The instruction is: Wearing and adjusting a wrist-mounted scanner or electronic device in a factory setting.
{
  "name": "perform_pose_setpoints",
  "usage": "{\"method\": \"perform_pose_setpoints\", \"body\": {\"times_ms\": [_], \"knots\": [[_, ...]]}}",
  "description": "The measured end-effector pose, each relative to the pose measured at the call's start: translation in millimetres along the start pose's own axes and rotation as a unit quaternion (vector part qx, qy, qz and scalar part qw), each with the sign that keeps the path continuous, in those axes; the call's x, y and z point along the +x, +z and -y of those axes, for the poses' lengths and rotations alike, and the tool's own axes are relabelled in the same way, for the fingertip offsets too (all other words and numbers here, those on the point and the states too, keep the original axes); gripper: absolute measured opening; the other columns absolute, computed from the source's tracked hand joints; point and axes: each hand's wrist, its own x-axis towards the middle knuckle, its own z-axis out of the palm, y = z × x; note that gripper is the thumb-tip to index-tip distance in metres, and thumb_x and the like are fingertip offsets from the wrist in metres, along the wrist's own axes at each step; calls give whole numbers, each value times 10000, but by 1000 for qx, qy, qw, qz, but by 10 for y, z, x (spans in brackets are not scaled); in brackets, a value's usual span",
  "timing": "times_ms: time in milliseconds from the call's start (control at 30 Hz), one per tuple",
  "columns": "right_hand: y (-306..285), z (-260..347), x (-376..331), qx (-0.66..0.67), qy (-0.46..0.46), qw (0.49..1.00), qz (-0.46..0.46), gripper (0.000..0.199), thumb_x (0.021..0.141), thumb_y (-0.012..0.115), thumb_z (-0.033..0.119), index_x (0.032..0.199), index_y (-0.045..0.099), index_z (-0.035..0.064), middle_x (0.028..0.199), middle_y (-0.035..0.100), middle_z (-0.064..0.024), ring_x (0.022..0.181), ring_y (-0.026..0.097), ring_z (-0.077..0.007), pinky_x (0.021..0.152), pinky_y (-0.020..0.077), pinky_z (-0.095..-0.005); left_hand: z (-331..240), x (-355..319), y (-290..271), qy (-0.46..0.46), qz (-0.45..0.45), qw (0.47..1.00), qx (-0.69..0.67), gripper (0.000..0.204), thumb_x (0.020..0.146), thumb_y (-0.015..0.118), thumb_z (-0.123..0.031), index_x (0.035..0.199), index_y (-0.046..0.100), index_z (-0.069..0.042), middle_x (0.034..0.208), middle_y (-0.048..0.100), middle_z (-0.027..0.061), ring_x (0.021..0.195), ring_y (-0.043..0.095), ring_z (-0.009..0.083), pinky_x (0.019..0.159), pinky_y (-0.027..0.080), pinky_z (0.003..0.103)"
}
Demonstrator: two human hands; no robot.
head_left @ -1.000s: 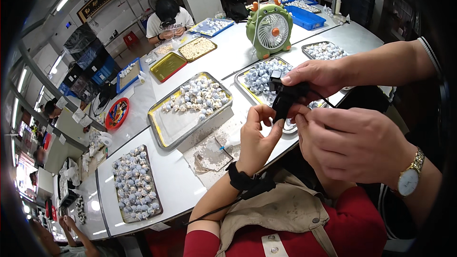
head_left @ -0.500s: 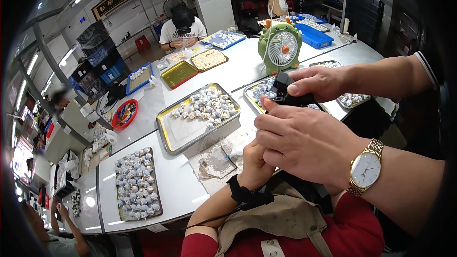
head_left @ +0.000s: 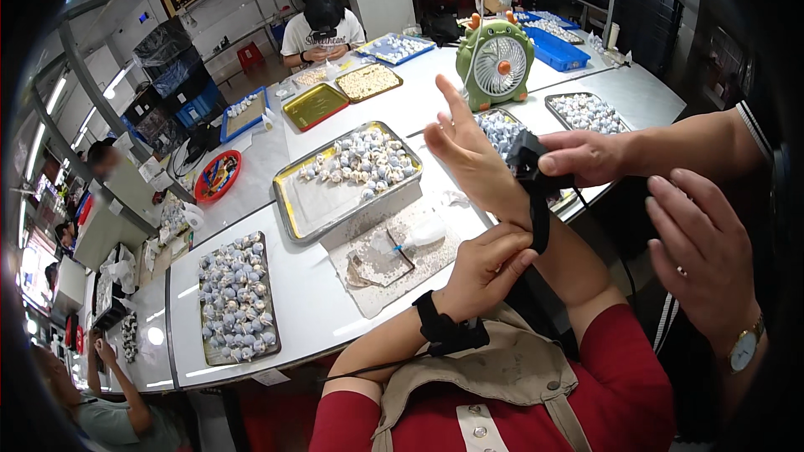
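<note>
My right hand is raised over the table, empty, its fingers stretched and apart. A black strap circles its wrist, with a small black camera-like box on it. My left hand is closed at that wrist, fingertips pinching the strap's edge. Another black strap with a box sits on my left wrist. A co-worker's hand from the right grips the box on my right wrist. The co-worker's other hand, above a gold watch, is open beside my right forearm.
Trays of small grey-white round pieces stand at the left, centre and right. A green fan stands behind my right hand. Nearer lie a stained sheet and a red basket. Another person sits opposite.
My right hand, hidden before, now shows raised with fingers spread. The co-worker's watch hand has drawn back to the right and opened. The other co-worker hand stays on the box.
</note>
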Motion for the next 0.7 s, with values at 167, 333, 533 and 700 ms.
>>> {"method": "perform_pose_setpoints", "body": {"times_ms": [167, 333, 533, 700], "knots": [[-2, -67, 133, -407, -239, 881, -5, 512, 872, 619, 211, 1303, 419, 18, 1395, 246, -325, 1301, 332, -341, 1002, 374, -396, 126, -65, -18, -134, -65, 987, -65, 186, 890, 606, -170, 949, 629, 5, 748, 613, 76, 613, 536, 125, 571, 424, 246], [98, -9, 165, 107, 48, 993, -29, 237, 897, 561, 109, 1105, 578, -5, 1029, 609, -116, 915, 567, -76, 742, 456, -184, 366, -118, -39, -74, -78, 993, -40, 155, 892, 594, -117, 994, 620, -4, 866, 645, 80, 737, 603, 131, 657, 475, 257], [123, 16, 126, 223, 109, 969, -1, 248, 909, 555, 150, 1100, 576, -6, 961, 618, -63, 875, 565, -65, 727, 442, -185, 427, -358, 122, -145, -172, 926, -305, 284, 863, 617, -51, 1133, 568, 24, 1042, 633, 150, 918, 633, 218, 763, 512, 301], [207, -110, 185, 209, 89, 973, -45, 233, 911, 544, 169, 1059, 595, -3, 980, 624, -60, 874, 589, -100, 729, 461, -207, 442, -311, 28, -130, -238, 902, -335, 243, 854, 631, -60, 1085, 579, -5, 1113, 611, 179, 837, 643, 217, 688, 512, 268]]}}
